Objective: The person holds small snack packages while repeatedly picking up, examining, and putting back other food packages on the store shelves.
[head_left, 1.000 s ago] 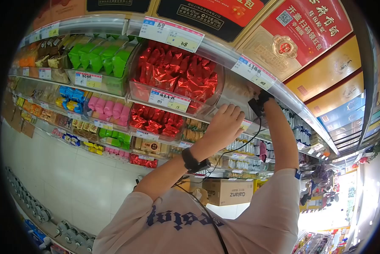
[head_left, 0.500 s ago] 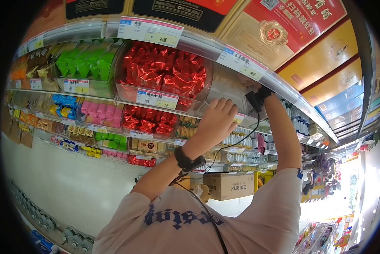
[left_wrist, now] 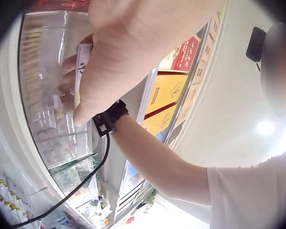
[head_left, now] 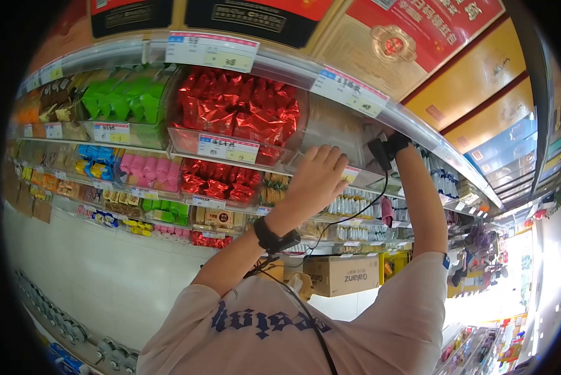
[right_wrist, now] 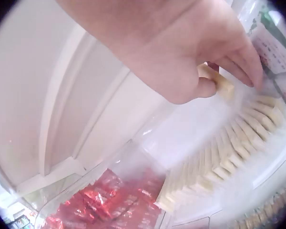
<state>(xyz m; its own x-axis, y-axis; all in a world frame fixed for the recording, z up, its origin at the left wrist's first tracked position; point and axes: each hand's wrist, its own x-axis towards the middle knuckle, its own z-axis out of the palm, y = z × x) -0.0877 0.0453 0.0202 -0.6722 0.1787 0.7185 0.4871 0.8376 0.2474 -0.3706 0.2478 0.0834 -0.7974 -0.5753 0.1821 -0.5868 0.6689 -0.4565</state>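
In the right wrist view, my right hand reaches into a clear plastic bin and pinches a pale yellow snack piece between thumb and fingers. Below it, a curved row of similar pale pieces stands on edge along the bin floor. The head view shows only part of this hand, past its wrist camera. My left hand is at the bin's front, its fingers loosely bent and their tips hidden, overlapping a price tag. In the left wrist view, its palm covers part of the tag.
A neighbouring bin holds red foil packets; green packets lie further left. The upper shelf edge with a price label hangs over the bin. Below are more snack rows and a Galanz carton. A cable trails from my right wrist.
The head view has shifted, so the shelves appear further left. My left hand stays at the bin's front; my right hand stays inside the bin, its wrist slightly shifted.
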